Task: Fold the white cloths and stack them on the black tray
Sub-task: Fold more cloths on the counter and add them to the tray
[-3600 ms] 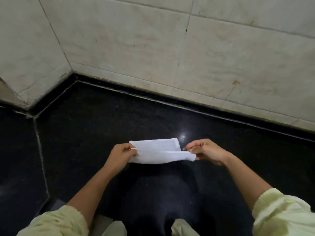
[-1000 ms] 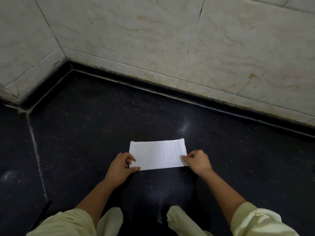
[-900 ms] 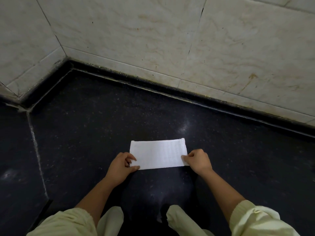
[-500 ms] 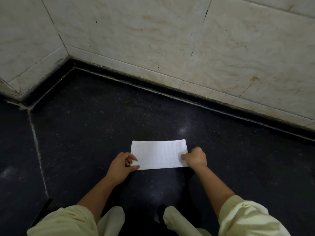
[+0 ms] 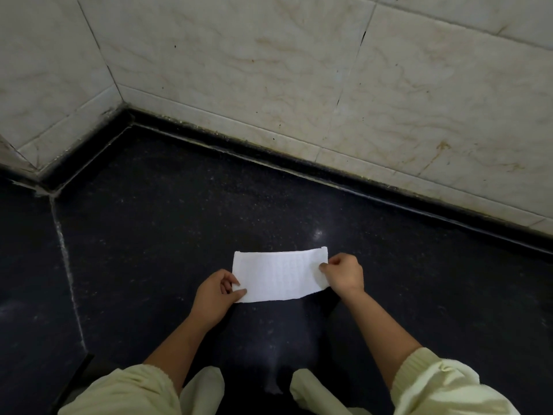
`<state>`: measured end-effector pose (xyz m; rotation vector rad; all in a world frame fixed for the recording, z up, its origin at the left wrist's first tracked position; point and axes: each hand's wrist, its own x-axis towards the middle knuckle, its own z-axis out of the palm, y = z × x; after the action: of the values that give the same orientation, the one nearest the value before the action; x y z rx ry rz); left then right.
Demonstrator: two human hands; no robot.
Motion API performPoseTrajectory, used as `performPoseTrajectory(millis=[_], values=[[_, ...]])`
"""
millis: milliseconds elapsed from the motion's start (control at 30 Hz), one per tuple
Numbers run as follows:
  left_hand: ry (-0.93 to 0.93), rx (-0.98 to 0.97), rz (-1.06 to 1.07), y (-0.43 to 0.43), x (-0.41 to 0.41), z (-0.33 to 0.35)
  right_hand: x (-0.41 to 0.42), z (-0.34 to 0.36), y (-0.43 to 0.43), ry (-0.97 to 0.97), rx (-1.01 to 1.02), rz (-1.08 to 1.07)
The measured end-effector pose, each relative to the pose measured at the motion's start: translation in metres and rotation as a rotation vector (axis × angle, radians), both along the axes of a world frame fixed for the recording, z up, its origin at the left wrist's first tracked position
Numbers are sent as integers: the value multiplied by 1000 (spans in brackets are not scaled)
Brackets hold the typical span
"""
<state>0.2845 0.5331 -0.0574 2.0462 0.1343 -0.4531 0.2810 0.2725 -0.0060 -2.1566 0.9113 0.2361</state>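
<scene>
Lying flat on the black speckled stone surface [image 5: 179, 235], the white cloth [image 5: 278, 275] sits as a folded rectangle, long side running left to right, well apart from the pale tiled wall [image 5: 269, 70]. Left hand [image 5: 214, 298]: grip clamped on the cloth's near-left corner, thumb and forefinger pinching it. Right hand [image 5: 344, 275]: fingers curled, grip closed on the cloth's right edge; pale yellow sleeves [image 5: 443, 384] on both arms.

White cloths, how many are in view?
1. The cloth lies on the dark surface, left hand and right hand pinching its ends. More may be out of frame.
</scene>
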Motion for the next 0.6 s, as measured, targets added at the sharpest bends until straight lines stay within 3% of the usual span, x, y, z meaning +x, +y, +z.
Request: performPoseTrajectory(millis=[267, 600], values=[[-19, -34, 36, -1, -1, -1, 5, 28, 49, -193, 28, 208], [-5, -72, 39, 4, 4, -3, 15, -2, 115, -43, 82, 345]])
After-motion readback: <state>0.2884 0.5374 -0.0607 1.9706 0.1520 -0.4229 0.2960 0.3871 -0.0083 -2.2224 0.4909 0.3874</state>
